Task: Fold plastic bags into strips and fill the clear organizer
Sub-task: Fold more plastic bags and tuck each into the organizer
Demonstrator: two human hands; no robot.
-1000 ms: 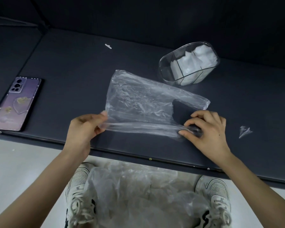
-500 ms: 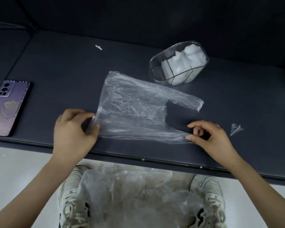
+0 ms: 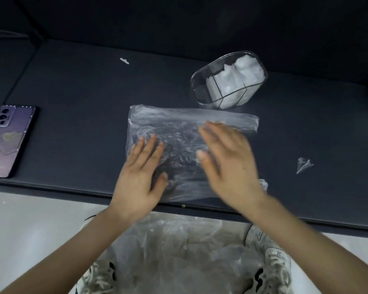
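A clear plastic bag (image 3: 174, 124) lies flat on the dark table (image 3: 77, 98), near its front edge. My left hand (image 3: 140, 177) rests flat on the bag's left part, fingers straight and spread. My right hand (image 3: 227, 164) lies flat over the bag's right part, fingers straight, blurred by motion. Behind the bag stands the clear organizer (image 3: 200, 85), with white folded bags (image 3: 240, 71) in its right compartments; its left compartment looks empty.
A purple phone (image 3: 6, 141) lies at the table's left. A small crumpled plastic scrap (image 3: 304, 165) sits at the right, a tiny white piece (image 3: 124, 60) farther back. A heap of loose clear bags (image 3: 179, 251) lies on the floor between white shoes (image 3: 272, 251).
Both hands let go of the bag's near edge and now lie flat on it. The bag has been laid flat and straightened on the table; the right hand is still sweeping.
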